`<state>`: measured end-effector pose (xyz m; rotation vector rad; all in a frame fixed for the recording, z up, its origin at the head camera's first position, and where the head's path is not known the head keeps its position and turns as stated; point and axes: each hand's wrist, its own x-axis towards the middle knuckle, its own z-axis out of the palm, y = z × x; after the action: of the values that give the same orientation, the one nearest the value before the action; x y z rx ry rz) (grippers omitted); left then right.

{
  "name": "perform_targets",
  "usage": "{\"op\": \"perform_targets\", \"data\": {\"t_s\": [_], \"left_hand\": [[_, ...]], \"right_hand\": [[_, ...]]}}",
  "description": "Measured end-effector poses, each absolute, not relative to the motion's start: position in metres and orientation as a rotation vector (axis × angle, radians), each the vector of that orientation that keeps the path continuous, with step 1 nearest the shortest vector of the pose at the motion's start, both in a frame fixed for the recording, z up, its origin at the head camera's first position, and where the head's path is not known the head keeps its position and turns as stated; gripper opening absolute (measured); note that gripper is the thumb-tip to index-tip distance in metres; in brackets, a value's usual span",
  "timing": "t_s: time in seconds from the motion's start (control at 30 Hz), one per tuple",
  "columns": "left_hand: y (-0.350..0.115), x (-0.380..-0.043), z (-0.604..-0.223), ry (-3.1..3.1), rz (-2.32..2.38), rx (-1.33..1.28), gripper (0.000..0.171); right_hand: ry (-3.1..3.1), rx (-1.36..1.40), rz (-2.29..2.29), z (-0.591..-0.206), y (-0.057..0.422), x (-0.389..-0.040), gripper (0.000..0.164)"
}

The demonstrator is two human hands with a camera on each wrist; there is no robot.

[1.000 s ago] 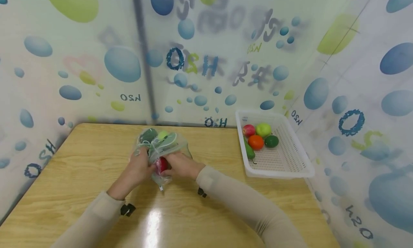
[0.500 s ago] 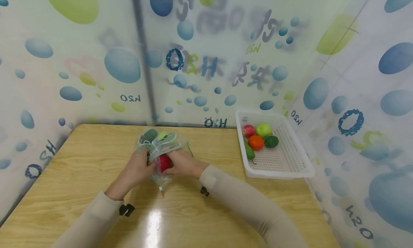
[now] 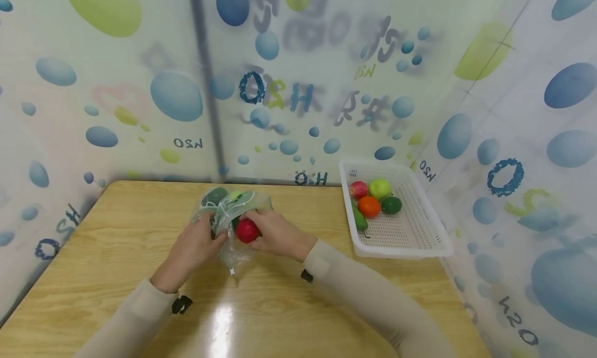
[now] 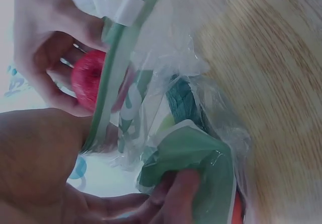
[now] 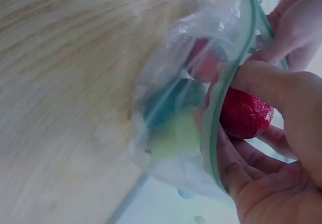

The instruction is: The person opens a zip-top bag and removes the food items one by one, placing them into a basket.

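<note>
My right hand (image 3: 279,234) holds a round red apple (image 3: 247,230) at the mouth of a clear zip bag (image 3: 233,255) with a green border. In the right wrist view the apple sits between thumb and fingers, right at the green zip edge (image 5: 217,128). My left hand (image 3: 196,248) pinches the bag's other side, its fingertips (image 4: 182,186) on the green plastic in the left wrist view. Through the plastic show a dark green piece (image 5: 173,100), a yellow-green piece (image 5: 176,136) and a reddish one (image 5: 204,63). The bag lies on the wooden table.
A white plastic basket (image 3: 431,233) stands at the table's back right. In it lie a pinkish-red apple (image 3: 358,189), a green apple (image 3: 380,188), an orange-red fruit (image 3: 369,207), a dark green fruit (image 3: 391,205) and a long green vegetable (image 3: 359,219). A patterned curtain (image 3: 280,125) hangs behind the table.
My right hand has drawn back to the right with the red apple, which was partly behind the bag's plastic and now shows bare at its mouth. My left hand keeps its grip on the bag.
</note>
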<state>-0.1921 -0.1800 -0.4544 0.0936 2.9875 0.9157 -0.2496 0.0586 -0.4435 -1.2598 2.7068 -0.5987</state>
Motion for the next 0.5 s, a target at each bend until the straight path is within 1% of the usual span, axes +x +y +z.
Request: {"op": "perform_targets", "data": {"t_s": [0.23, 0.5], "left_hand": [[-0.176, -0.191, -0.455, 3.093, 0.862, 0.052, 0.081], [-0.172, -0.195, -0.457, 3.187, 0.859, 0.107, 0.074]], "right_hand": [[2.708, -1.250, -0.651, -0.428, 0.078, -0.244, 0.063], [2.714, -1.243, -0.738, -0.405, 0.100, -0.237, 0.061]]}}
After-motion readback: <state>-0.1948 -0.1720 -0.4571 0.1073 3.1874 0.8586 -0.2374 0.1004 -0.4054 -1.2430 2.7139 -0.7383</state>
